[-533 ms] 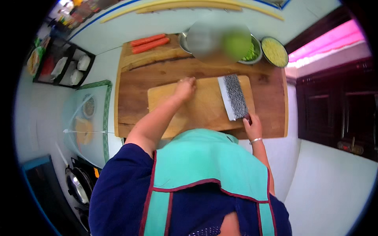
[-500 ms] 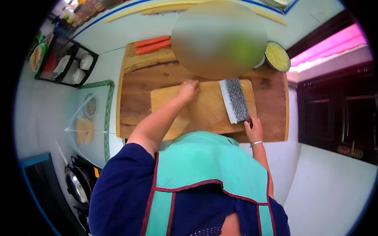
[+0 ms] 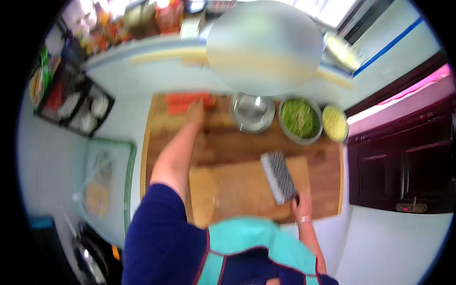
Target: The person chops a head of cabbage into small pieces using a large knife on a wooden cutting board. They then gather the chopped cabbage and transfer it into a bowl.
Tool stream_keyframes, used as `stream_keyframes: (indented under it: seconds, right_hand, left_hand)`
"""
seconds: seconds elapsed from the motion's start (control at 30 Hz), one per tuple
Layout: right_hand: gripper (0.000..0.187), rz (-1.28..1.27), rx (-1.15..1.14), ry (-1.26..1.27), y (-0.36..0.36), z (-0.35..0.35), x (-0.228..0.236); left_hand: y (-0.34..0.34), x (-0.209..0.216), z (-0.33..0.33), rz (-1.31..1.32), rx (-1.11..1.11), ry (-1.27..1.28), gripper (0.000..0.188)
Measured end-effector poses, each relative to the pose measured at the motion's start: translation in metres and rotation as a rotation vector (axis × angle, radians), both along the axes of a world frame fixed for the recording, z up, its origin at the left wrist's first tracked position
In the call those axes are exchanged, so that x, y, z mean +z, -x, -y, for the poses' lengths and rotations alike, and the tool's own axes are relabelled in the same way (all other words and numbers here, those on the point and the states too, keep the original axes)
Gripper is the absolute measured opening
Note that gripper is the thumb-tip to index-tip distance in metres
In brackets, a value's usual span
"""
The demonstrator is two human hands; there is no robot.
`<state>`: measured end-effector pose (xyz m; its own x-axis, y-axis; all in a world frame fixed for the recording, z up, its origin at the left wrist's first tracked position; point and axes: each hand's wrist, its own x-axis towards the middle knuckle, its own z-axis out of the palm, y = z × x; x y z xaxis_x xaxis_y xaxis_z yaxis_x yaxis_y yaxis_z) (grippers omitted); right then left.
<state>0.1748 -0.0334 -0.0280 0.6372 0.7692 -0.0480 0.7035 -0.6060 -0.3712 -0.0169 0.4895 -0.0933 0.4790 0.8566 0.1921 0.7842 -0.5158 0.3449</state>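
Note:
At the back left of the wooden table, my left hand [image 3: 195, 113] reaches over several long orange-red sticks that look like carrots [image 3: 176, 99]. Its fingers are smeared by motion, so I cannot tell whether they grip one. My right hand [image 3: 302, 207] is closed round the dark handle of a wide cleaver [image 3: 278, 176]. The cleaver's patterned blade lies over the right part of a light wooden cutting board [image 3: 237, 190], its tip pointing away from me.
Along the back of the table [image 3: 166, 142] stand a metal bowl [image 3: 252, 113], a bowl of shredded green vegetable [image 3: 298, 118] and a bowl of pale yellow shreds [image 3: 335, 123]. A mesh food cover [image 3: 102, 180] is at the left, a dark door [image 3: 396, 171] at the right.
My left hand has left the board's far edge and moved forward and left to the orange-red sticks. The view has tilted up, showing the bowls. My right hand keeps hold of the cleaver.

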Motion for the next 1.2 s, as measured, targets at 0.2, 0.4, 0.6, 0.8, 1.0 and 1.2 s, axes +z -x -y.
stream_keyframes:
  seconds: [0.2,0.4,0.6,0.8,1.0,1.2]
  right_hand:
    - [0.040,0.026,-0.091,0.047,-0.002,-0.015,0.011]
    - [0.039,-0.074,-0.082,0.129,-0.014,-0.018,-0.001]
    - [0.029,-0.831,-0.125,-0.149,-0.020,0.001,-0.008]
    - [0.022,-0.582,0.012,-0.480,-0.012,0.009,0.093]
    - [0.020,-0.061,0.196,-0.258,-0.013,0.004,0.104]
    - [0.010,0.065,0.285,0.041,0.005,0.012,0.077]
  left_hand:
    - [-0.005,0.014,-0.043,-0.467,-0.003,0.173,0.038]
    - [0.004,0.026,0.008,-0.625,-0.215,0.097,0.035]
    - [0.024,0.068,0.069,-0.513,-0.189,0.182,0.046]
    - [0.016,0.146,0.248,-0.170,-0.453,0.374,0.050]
    - [-0.019,0.089,0.356,-0.102,-0.507,0.422,0.052]
    - [-0.031,0.074,0.376,-0.229,-0.473,0.384,0.054]
